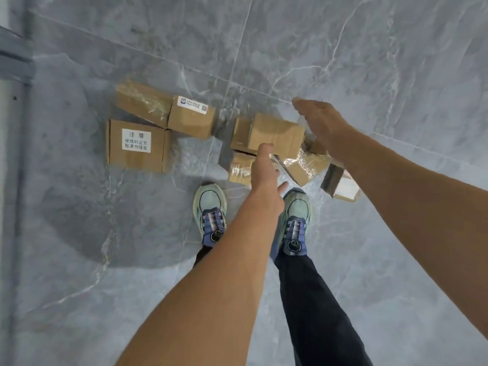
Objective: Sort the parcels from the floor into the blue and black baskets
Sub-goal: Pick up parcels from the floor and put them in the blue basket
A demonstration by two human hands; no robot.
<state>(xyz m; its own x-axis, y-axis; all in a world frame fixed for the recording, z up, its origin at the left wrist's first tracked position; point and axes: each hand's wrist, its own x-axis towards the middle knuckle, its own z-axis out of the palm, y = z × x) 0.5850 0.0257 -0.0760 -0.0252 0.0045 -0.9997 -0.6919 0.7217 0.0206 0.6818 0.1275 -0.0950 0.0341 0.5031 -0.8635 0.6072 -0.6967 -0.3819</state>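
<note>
Floor (369, 62) of grey marbled tile fills the view, with a paler grey strip (10, 180) running down its left edge. Parcels of brown cardboard lie on it in 2 clusters, ahead of the person's feet.

The left cluster has 3. The flat parcel (134, 146), biggest of all, bears a white label with printed characters. Close behind it sit the long taped parcel (144, 103) and the barcode parcel (191, 118), side by side.

The right cluster is a loose heap of at least 5. The plain parcel (277, 134) rests on top, tilted, over the lower parcel (239, 132). Nearer the feet, both wrapped in shiny clear tape, lie the square taped parcel (239, 167) and the skewed taped parcel (303, 167). The small parcel (342, 184) lies at the right end, tipped up, partly under the right forearm.

Both bare forearms reach down to this heap. The right hand (320, 120) is spread wide with straight fingers and holds nothing. It is just beside the plain parcel's right end; whether it touches cannot be told. The left hand (265, 170) is also wide, with its fingertips (265, 147) at the plain parcel's near edge and its thumb out to the side.

2 pale green shoes (211, 212) with purple laces stand just short of the heap.
</note>
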